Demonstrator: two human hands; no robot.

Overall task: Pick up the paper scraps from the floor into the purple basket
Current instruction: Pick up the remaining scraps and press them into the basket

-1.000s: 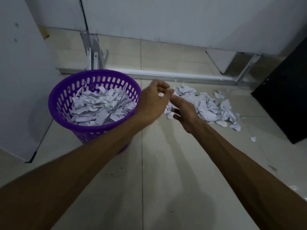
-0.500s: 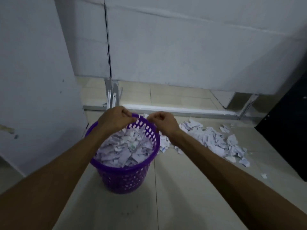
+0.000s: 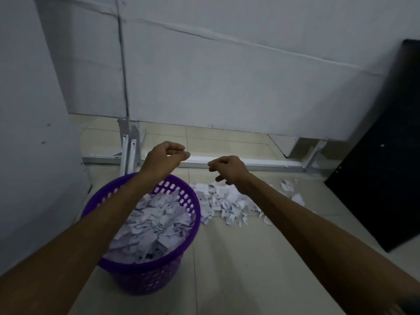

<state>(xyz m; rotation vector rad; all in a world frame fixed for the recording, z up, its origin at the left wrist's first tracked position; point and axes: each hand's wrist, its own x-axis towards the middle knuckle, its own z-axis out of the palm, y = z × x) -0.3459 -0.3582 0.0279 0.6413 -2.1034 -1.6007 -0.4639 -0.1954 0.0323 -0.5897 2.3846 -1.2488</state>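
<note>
Floor (image 3: 227, 280): pale beige tiles with thin joints.
Wall panels (image 3: 227, 87): grey-white, standing at the back and on the left side.
Metal frame (image 3: 250, 163): a long bar low along the back panels, with brackets.
Black board (image 3: 386, 155): leaning at the right side.

Beige tiled floor (image 3: 250, 258): purple perforated plastic basket (image 3: 145, 276) standing; heap of torn white paper scraps (image 3: 227, 201) just right of basket.

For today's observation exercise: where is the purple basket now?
In the head view, the round purple plastic basket stands lower left on the tiled floor, just left of the white paper scraps.
</note>
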